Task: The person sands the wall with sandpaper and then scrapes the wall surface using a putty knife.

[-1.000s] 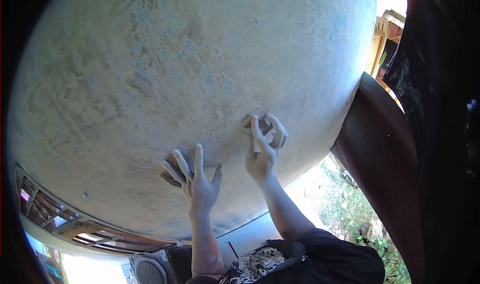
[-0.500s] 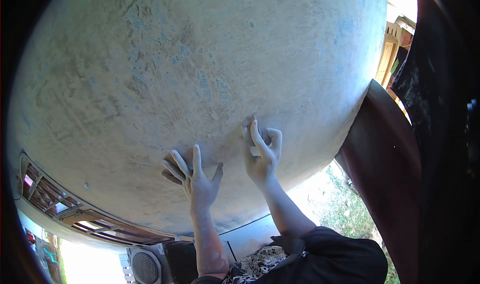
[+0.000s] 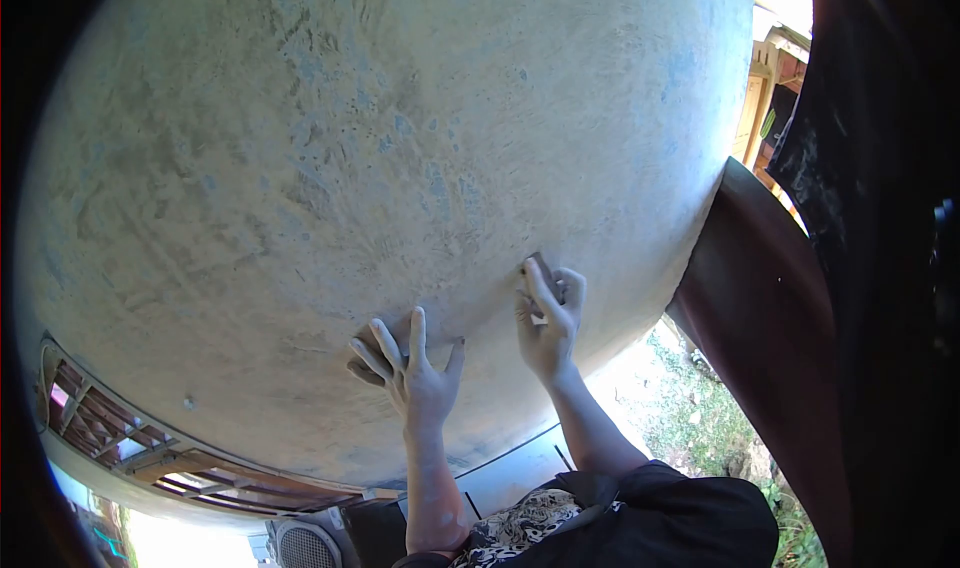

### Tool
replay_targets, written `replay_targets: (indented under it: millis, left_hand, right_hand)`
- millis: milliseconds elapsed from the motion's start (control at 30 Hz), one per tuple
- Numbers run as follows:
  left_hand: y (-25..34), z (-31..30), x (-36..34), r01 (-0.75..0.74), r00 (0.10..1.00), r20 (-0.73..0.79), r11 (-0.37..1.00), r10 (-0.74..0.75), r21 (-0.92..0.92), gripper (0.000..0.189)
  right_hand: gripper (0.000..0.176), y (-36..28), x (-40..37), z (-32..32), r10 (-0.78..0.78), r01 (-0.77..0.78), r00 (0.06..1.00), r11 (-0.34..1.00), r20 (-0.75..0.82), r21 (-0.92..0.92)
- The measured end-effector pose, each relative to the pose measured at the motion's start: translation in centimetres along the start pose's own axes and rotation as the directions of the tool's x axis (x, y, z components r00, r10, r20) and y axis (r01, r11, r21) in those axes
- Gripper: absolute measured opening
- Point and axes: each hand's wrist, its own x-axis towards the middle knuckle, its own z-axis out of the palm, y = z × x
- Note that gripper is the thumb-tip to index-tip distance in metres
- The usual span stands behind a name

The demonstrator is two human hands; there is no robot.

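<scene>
A wide, curved panel point(image 3: 300, 208), dull grey-white with blue patches and scuffs, fills most of the view. My left hand point(image 3: 420, 378) lies against its lower part, fingers spread and coated in pale dust. To the right of it, my right hand point(image 3: 550, 328) is bent round a small dark grey piece of sandpaper point(image 3: 541, 266) and presses it to the panel. Most of the sandpaper is hidden by the fingers.
A frame with slats and openings point(image 3: 190, 468) runs along the lower left edge of the panel. Below it is a round mesh-covered unit point(image 3: 305, 546). A dark maroon curved part point(image 3: 760, 338) stands at the right, with greenery point(image 3: 700, 423) beside it.
Both hands appear slightly farther right and lower in view, as the whole scene shifts a little. The right hand has changed its angle and shows more of the sandpaper's top edge.
</scene>
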Motion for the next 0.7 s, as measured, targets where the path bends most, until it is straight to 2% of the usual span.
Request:
replay_targets:
  millis: [33,100,133,167,233,300,367,433,500,567,633,700]
  left_hand:
    - [0.0,0.1,0.1,-0.004,1.000,-0.001,1.000,0.004,-0.012,0.081]
    - [0.1,0.0,-0.1,-0.036,0.999,0.003,0.997,0.035,0.068,0.095]
    - [0.1,0.0,-0.1,-0.035,0.999,0.014,0.998,0.034,0.055,0.095]
    - [0.0,0.0,-0.1,-0.029,0.999,0.024,0.998,0.028,0.050,0.094]
    - [0.0,0.2,-0.3,-0.024,0.999,0.035,0.999,0.023,0.034,0.094]
    - [-0.1,0.5,-0.1,-0.013,1.000,-0.023,1.000,0.013,-0.013,0.081]
    - [-0.1,0.6,-0.3,-0.017,1.000,-0.025,1.000,0.016,-0.016,0.081]
    - [-0.1,0.7,-0.2,-0.024,0.999,-0.033,1.000,0.023,-0.018,0.080]
    - [-0.1,0.6,-0.3,-0.011,1.000,-0.016,1.000,0.010,-0.011,0.079]
    - [-0.4,0.9,-0.4,-0.031,0.999,-0.043,0.999,0.031,-0.016,0.078]
    - [-0.5,1.3,-0.3,-0.049,0.996,-0.074,0.998,0.046,-0.028,0.077]
    - [-0.4,1.3,-0.4,-0.045,0.995,-0.090,0.999,0.043,-0.021,0.075]
  right_hand:
    - [0.050,0.5,0.5,0.0,-0.005,0.005,1.000,1.000,-0.005,-0.010]
    - [0.051,1.8,1.8,0.1,-0.093,0.078,0.993,0.979,-0.070,-0.189]
    - [0.051,1.8,2.0,1.1,-0.065,0.055,0.989,0.995,-0.133,-0.082]
    - [0.051,1.6,1.5,1.7,-0.062,0.050,0.990,0.994,-0.126,-0.099]
    - [0.047,0.2,1.3,2.7,-0.013,0.013,0.979,1.000,-0.202,0.000]
    - [0.044,-0.9,0.1,2.3,0.012,-0.012,0.982,1.000,-0.188,-0.001]
    - [0.043,-1.0,-1.3,1.8,-0.203,0.204,0.979,0.975,0.025,-0.084]
    - [0.045,0.1,-1.2,1.0,-0.147,0.148,0.989,0.988,0.034,-0.048]
    - [0.045,0.4,0.7,-0.7,-0.178,0.186,0.965,0.982,0.191,-0.025]
    - [0.045,-0.7,1.3,-0.9,-0.122,0.139,0.975,0.987,0.186,-0.080]
    - [0.046,-1.6,1.3,-0.3,-0.042,0.048,0.994,0.997,0.102,-0.061]
    - [0.052,-1.3,-0.3,-0.1,-0.028,0.034,0.992,0.998,0.121,-0.050]
